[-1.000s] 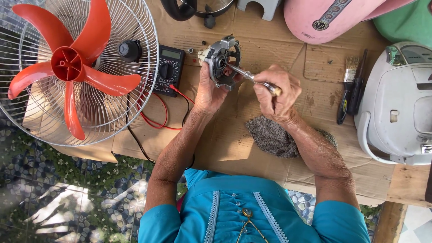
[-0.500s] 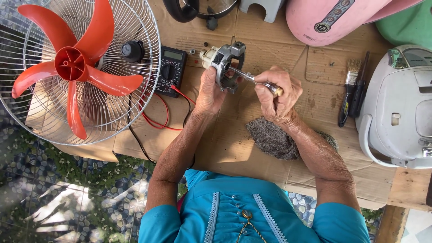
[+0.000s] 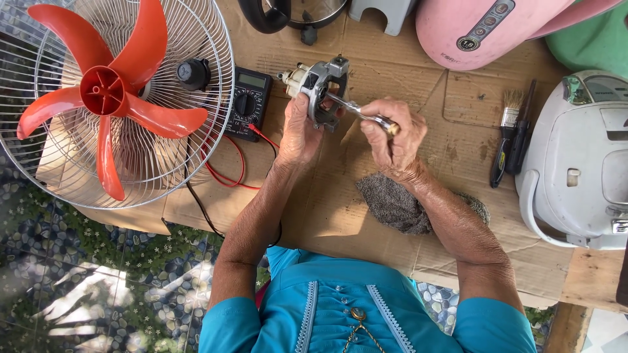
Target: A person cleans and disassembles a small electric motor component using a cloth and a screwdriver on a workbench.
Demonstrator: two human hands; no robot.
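Nearest the camera is the person's bright blue shirt with pale stitched stripes, both bare forearms reaching up from it over a flattened brown cardboard sheet that covers the work surface. Under the right forearm lies a grey woolly rag, resting on the cardboard.

Further up, the right hand is closed in a fist around the handle of a slim metal screwdriver, whose shaft slants up and left into the small grey metal fan motor. The left hand is wrapped around the lower left side of that motor, holding it up just above the cardboard, with the motor's cream-coloured end pointing left.

Just left of the motor sits a black digital multimeter with a round dial, its red and black leads curling down across the cardboard. Beyond it to the left lies a round wire fan guard carrying a red plastic blade with 5 vanes.

To the right, a flat paintbrush with pale bristles lies beside a dark pen-like tool, next to a white plastic appliance. At the far edge stand a pink rounded appliance and a dark pot with a black handle.
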